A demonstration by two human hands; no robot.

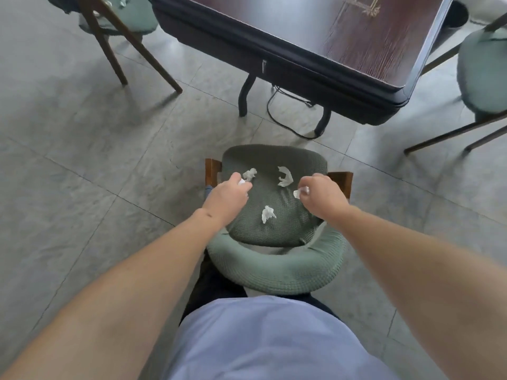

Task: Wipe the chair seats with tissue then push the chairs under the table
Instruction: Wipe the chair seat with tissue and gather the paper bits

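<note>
- Nearest the lens, at the bottom of the frame, a pale blue shirt (263, 341) and two bare forearms reach up toward the middle.
- Grey tiled floor (82, 133) fills most of the view.
- At top centre to upper right stands the dark surface (370, 37); a cable trails beneath it.
- At frame centre the near chair (274, 259) sits well apart from the surface, not yet pushed under; its green seat (274, 160) faces the legs of the surface.
- Two more chairs, upper left (120, 20) and right edge (482, 67), also stand out from the surface; the left one carries white scraps, so judged unfinished.
- Left hand (226, 197) pinches a bit of tissue at the seat's left edge.
- Right hand (322, 197) pinches another bit at the right edge.
- Three crumpled tissue scraps (284, 176) lie loose on the seat between the hands.
- Judgement: early stage; this seat needs clearing, and all pushing remains.
</note>
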